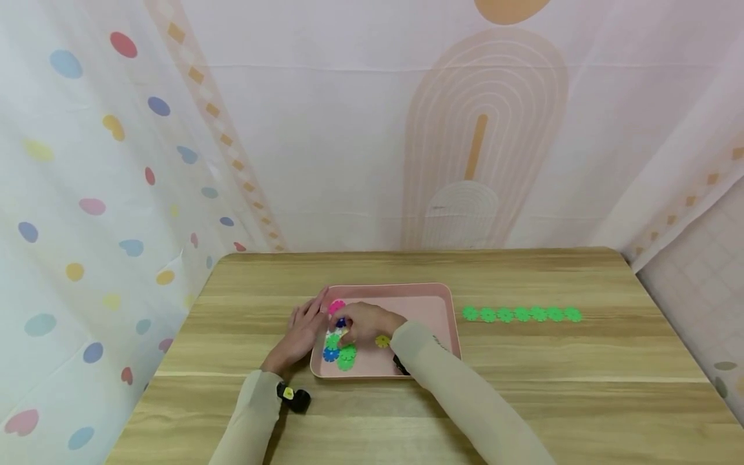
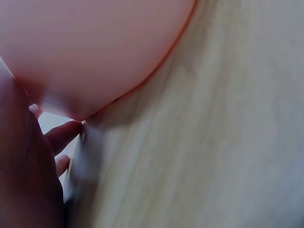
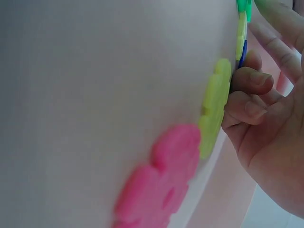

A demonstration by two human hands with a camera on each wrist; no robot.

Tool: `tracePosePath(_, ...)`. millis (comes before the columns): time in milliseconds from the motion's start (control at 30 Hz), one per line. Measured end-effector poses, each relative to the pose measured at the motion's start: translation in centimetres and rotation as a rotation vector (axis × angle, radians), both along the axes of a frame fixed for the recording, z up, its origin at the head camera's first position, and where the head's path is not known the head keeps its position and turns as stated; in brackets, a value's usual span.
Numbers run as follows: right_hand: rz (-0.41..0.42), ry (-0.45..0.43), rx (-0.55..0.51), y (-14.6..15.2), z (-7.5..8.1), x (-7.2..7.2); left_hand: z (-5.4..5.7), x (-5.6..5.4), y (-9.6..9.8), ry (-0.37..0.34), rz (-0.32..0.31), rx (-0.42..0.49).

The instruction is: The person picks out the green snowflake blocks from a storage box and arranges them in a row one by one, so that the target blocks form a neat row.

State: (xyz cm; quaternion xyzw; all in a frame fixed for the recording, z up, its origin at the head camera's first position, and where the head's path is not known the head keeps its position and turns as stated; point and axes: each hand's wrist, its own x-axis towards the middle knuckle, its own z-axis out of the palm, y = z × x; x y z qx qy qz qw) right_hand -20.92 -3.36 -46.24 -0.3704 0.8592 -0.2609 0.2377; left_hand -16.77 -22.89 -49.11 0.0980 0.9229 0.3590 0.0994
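A pink tray point(image 1: 401, 369) on the table holds several flower-shaped plastic discs at its left end. Among them are a pink disc point(image 1: 336, 306), a blue disc point(image 1: 330, 354) and a green disc point(image 1: 345, 363). My right hand point(image 1: 367, 321) reaches over this pile, thumb and forefinger apart around it; the other fingers curl near a yellow disc point(image 3: 216, 109) in the right wrist view. Part of the pile is hidden under that hand. Against the tray's left edge rests my left hand point(image 1: 303, 334), its fingers extended; the left wrist view shows fingertips point(image 2: 66, 135) touching the rim.
Right of the tray, several green discs point(image 1: 522, 314) lie in a straight row on the wooden table point(image 1: 523, 400). A lone yellow disc point(image 1: 382, 341) sits in the tray near the right wrist. A patterned curtain point(image 1: 349, 129) hangs behind the table.
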Motion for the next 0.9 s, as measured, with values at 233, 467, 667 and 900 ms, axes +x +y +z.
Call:
tracePosePath(233, 0.015, 0.028, 0.006, -0.15, 0.26, 0.13, -0.12, 0.0, -0.13, -0.004, 0.006, 0.008)
tracePosePath(467, -0.004, 0.002, 0.007, -0.14, -0.01, 0.15, -0.38, 0.0, -0.21, 0.001, -0.004, 0.0)
tracePosePath(667, -0.017, -0.045, -0.032, -0.04, -0.2, 0.03, -0.39, 0.0, -0.2, 0.007, -0.005, -0.006)
tracePosePath(900, -0.021, -0.087, -0.076, 0.06, -0.26, -0.12, -0.2, 0.06, -0.13, 0.013, -0.007, -0.008)
